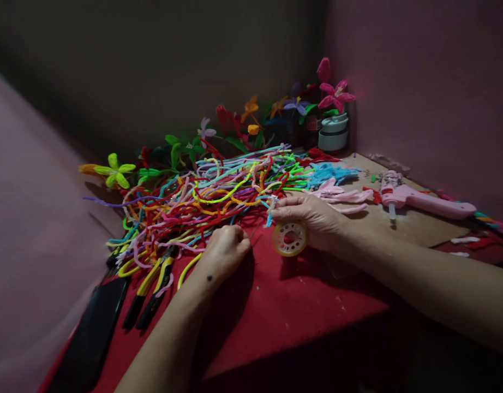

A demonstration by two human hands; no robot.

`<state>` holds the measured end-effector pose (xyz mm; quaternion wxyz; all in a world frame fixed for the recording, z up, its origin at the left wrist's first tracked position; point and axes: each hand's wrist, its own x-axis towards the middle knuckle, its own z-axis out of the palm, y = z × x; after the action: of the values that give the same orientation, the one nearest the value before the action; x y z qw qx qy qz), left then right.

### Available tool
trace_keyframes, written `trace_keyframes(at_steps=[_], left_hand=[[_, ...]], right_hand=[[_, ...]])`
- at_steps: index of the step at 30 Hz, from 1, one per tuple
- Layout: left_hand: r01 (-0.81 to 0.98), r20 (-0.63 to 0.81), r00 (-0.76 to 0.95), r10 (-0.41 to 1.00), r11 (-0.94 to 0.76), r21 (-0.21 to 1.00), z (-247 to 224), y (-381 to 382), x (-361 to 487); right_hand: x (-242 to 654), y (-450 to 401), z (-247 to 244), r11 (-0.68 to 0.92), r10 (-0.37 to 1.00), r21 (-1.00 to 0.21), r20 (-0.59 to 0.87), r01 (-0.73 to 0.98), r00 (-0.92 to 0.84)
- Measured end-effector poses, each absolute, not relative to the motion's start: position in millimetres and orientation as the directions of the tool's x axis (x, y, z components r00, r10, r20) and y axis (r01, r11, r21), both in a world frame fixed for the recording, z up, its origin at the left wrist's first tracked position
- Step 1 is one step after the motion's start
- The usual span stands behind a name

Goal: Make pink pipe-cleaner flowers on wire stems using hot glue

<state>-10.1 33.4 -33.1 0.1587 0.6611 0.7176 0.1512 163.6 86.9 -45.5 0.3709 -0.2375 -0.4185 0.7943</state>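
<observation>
Low over the red table [300,305], my left hand [227,248] has its fingers closed on a thin wire [256,229] that slants up to the right. My right hand [306,215] pinches a small white and blue fuzzy piece [270,212] between thumb and fingertips. A roll of yellowish tape [290,238] hangs below the right hand, with its round holed core facing me. Behind both hands lies a heap of coloured pipe cleaners [222,185].
Yellow-black pliers [155,289] and a black phone [94,327] lie at the left. At the right, a pink glue gun [427,201] rests on brown board [407,232] near pink petals [345,197]. Fuzzy flowers [114,171] and a pale green jar [333,134] stand behind.
</observation>
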Motion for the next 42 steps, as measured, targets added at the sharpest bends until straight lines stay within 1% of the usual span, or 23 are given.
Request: trace_keyframes(at_steps=[1, 3, 4, 6, 8, 12, 18, 24, 31, 42], left_hand=[[0.836, -0.025, -0.101, 0.995, 0.098, 0.54, -28.8, 31.5, -9.2], [0.617, -0.027, -0.146, 0.989, 0.112, 0.779, -20.8, 26.4, -5.8], [0.508, -0.02, -0.154, 0.988, 0.097, 0.856, -17.8, 23.7, -3.4], [0.394, 0.019, -0.142, 0.99, 0.039, 0.918, -14.1, 18.6, 2.3], [0.373, 0.059, -0.124, 0.991, -0.009, 0.928, -13.4, 14.9, 8.1], [0.391, 0.07, -0.114, 0.991, -0.02, 0.92, -15.0, 11.0, 15.3], [0.46, 0.135, -0.111, 0.985, -0.07, 0.885, -16.1, 7.6, 16.0], [0.503, 0.141, -0.119, 0.983, -0.063, 0.862, -18.3, 6.7, 16.1], [0.525, 0.141, -0.108, 0.984, -0.064, 0.849, -16.7, 6.3, 18.5], [0.532, 0.133, -0.047, 0.99, -0.088, 0.842, -16.9, 6.1, 17.1]], right_hand=[[163.9, 86.7, -45.7, -0.37, 0.783, -0.841, -0.054, -0.394, -0.62], [164.5, 86.6, -46.6, -0.357, 0.77, -0.843, -0.021, -0.403, -0.637], [164.7, 86.6, -47.0, -0.352, 0.767, -0.843, -0.01, -0.407, -0.642], [165.0, 86.7, -47.6, -0.349, 0.768, -0.844, -0.01, -0.406, -0.64], [165.1, 86.7, -47.7, -0.339, 0.779, -0.849, -0.012, -0.405, -0.627], [164.6, 86.8, -47.8, -0.308, 0.8, -0.86, -0.003, -0.406, -0.6], [165.0, 87.0, -48.8, -0.282, 0.82, -0.873, -0.003, -0.399, -0.573], [165.1, 86.0, -47.1, -0.257, 0.833, -0.877, 0.012, -0.407, -0.553], [164.7, 85.0, -45.7, -0.311, 0.833, -0.862, -0.044, -0.401, -0.552], [163.3, 84.2, -45.9, -0.274, 0.835, -0.866, 0.002, -0.418, -0.55]])
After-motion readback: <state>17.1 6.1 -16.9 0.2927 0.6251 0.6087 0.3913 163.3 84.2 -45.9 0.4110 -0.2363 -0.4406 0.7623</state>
